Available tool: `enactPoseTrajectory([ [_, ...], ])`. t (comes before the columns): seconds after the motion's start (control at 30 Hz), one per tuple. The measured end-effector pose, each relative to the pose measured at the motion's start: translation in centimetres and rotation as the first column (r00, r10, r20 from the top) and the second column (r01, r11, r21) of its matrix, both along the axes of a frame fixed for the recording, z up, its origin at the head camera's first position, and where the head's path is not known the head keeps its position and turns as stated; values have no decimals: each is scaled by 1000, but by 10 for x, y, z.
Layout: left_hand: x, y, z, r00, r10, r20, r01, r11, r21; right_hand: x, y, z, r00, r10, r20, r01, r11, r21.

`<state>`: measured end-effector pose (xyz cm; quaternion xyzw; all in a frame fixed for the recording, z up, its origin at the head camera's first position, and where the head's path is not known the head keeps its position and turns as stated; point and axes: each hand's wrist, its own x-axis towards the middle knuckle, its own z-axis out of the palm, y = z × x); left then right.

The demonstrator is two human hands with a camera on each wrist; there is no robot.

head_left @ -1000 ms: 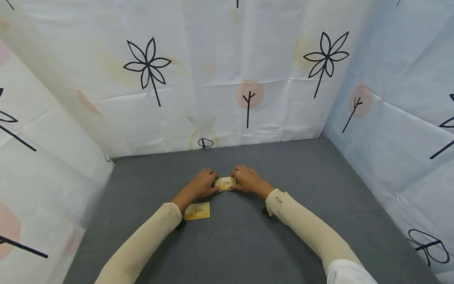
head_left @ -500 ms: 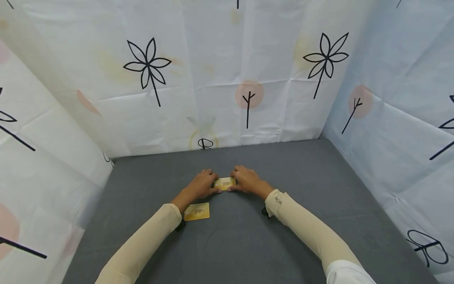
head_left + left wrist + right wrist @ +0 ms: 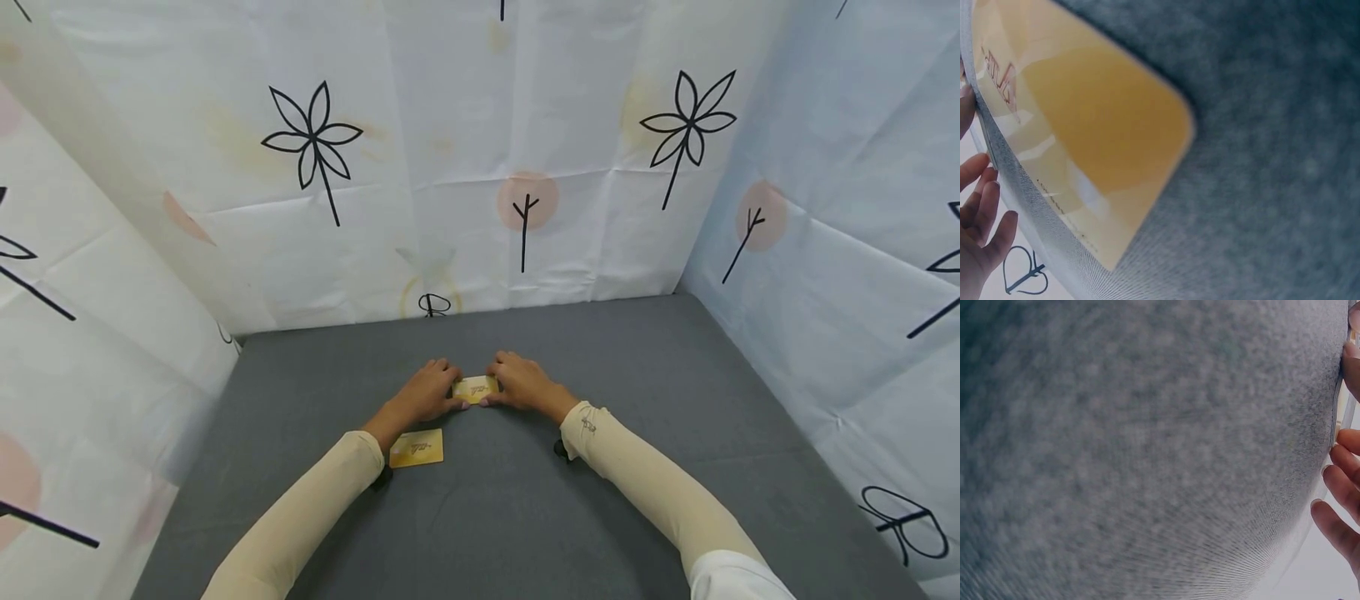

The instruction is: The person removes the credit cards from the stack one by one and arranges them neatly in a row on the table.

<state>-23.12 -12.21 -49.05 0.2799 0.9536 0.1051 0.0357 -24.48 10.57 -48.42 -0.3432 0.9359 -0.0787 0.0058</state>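
Observation:
A small yellow card (image 3: 476, 388) with dark lettering lies between the two hands, towards the middle of the grey table. My left hand (image 3: 429, 392) pinches its left end between thumb and fingers. At the right end, the thumb and fingers of my right hand (image 3: 527, 385) pinch it likewise. A second yellow card (image 3: 417, 448) lies flat on the table beside the left wrist. It looms large in the left wrist view, where fingers (image 3: 984, 212) show at the left edge. In the right wrist view, fingers (image 3: 1338, 481) appear at the right edge, the held card mostly hidden.
The grey cloth-covered table (image 3: 480, 517) reaches to a white printed sheet (image 3: 450, 167) hanging behind it. More printed sheets stand at the left (image 3: 90, 350) and right (image 3: 840, 333) sides.

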Motion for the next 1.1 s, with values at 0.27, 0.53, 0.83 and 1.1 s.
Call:
enactPoseTrajectory([
  [0.27,-1,1,1,1000,-6,9,6,1000,-13,-1,0,0,1000,-1,10,1,1000,-8],
  [0.53,0,1,2,1000,-4,15,4,1000,-5,-1,-1,1,999,-8,46,8,1000,-13],
  [0.83,-1,0,-1,1000,-23,10,23,1000,-15,1,-2,3,998,-2,57,3,1000,-26],
  [1.1,-1,0,-2,999,-41,-17,41,999,-13,-1,0,0,999,7,42,-5,999,-38],
])
